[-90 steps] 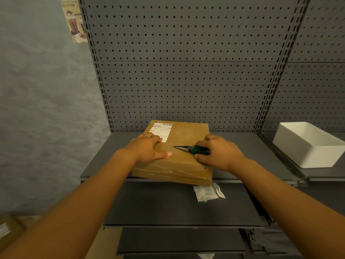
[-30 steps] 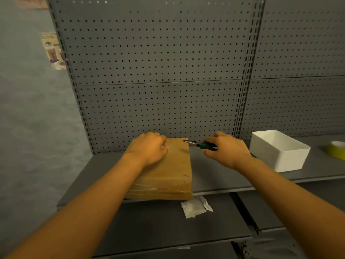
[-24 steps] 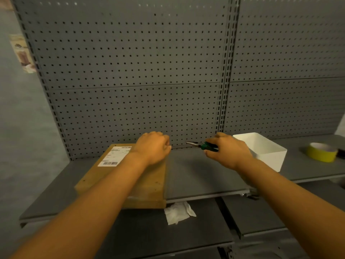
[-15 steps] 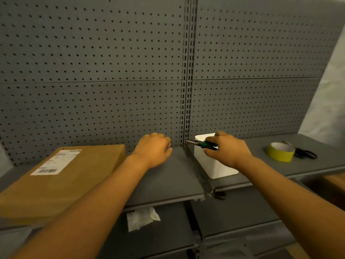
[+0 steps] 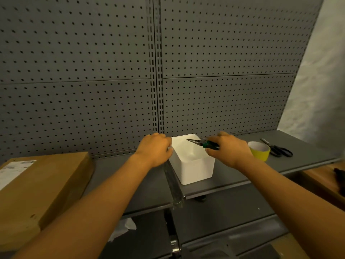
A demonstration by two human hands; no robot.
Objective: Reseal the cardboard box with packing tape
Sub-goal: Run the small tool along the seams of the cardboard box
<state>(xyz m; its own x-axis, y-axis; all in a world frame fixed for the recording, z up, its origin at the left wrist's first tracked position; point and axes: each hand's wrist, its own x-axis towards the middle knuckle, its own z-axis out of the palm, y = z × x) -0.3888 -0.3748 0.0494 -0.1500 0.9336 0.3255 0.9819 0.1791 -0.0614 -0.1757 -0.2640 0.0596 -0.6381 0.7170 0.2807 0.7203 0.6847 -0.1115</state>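
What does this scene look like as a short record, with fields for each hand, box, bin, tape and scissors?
left hand: curled, holding nothing, at the bin's left edge
right hand: gripping pliers above the bin
box: on the shelf, far left, untouched
bin: white, open top, between the hands
tape: yellow roll, right of the bin
scissors: beside the tape
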